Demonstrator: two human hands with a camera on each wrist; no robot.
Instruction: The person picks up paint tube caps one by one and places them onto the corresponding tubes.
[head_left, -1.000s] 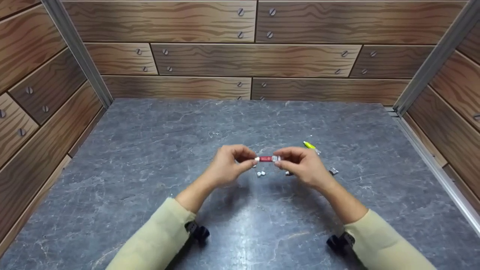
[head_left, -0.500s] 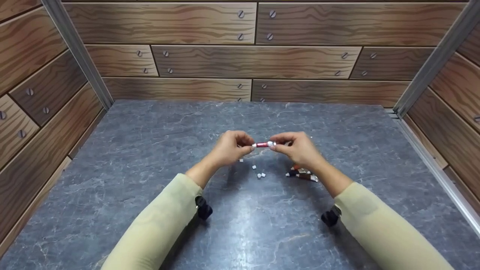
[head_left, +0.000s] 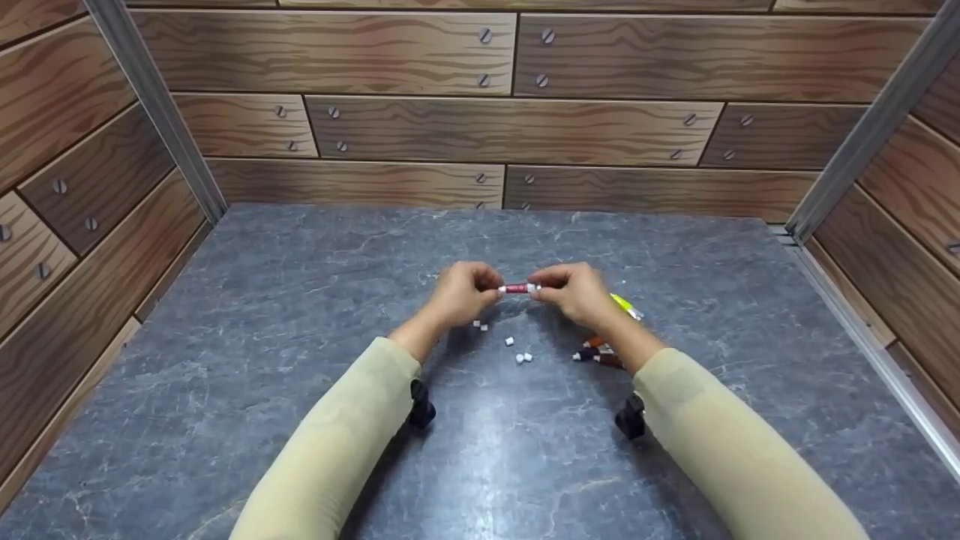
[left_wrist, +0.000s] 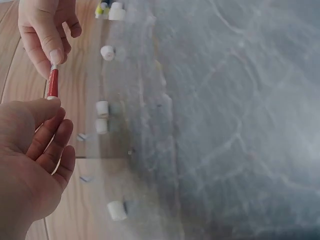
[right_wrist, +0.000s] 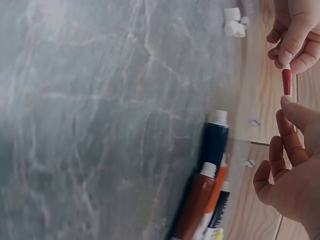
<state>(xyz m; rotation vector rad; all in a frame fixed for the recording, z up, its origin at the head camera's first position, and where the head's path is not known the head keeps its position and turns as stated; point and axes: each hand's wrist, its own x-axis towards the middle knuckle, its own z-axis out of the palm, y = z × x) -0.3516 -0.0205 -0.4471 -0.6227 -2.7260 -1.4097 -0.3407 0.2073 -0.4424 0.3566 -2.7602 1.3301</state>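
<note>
A small red paint tube (head_left: 517,289) is held level above the table between both hands. My left hand (head_left: 466,292) pinches its white cap end between thumb and fingers. At the other, silvery end, my right hand (head_left: 574,294) pinches the tube. The left wrist view shows the red tube (left_wrist: 53,82) bridging the two hands, its ends covered by fingertips. Below the hands, several small white caps (head_left: 509,341) lie scattered on the table. Uncapped tubes lie near the right forearm: dark blue (right_wrist: 214,140), brown (right_wrist: 195,205), orange (right_wrist: 217,187) and black (right_wrist: 218,210).
A bright yellow tube (head_left: 624,304) lies behind the right wrist, partly hidden by it. The grey marbled table (head_left: 315,300) is bounded by wood-patterned walls (head_left: 405,127) at the back and sides, with metal posts (head_left: 862,120) at the corners.
Both hands have moved away from the body with the red tube, then slightly left. The tubes beneath the right hand have come into view. Both ends of the tube are still pinched.
</note>
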